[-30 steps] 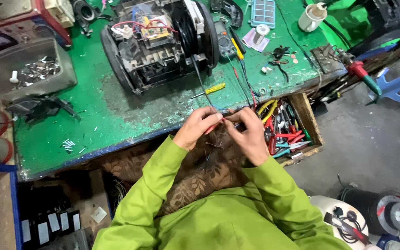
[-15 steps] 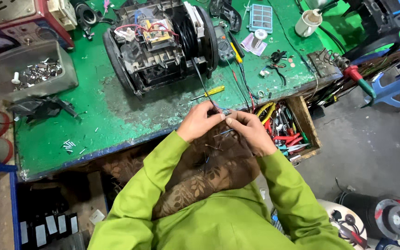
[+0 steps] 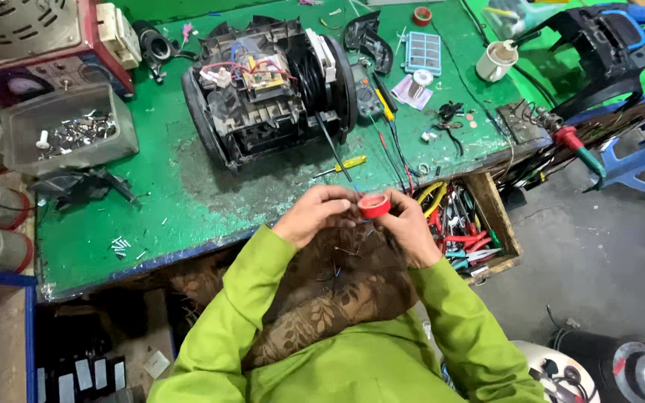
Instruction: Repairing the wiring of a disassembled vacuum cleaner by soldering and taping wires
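Green workbench spreads beyond; at its near edge a small red tape roll sits pinched between both hands. Left hand and right hand curl closed around it, fingertips meeting, wrists bent inward.

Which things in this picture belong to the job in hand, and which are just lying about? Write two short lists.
In hand: left hand; right hand; red tape roll; thin wires running to the opened black appliance.

Lying about: yellow-handled screwdriver; clear tub of screws; white cup; drawer of tools; solder spool.
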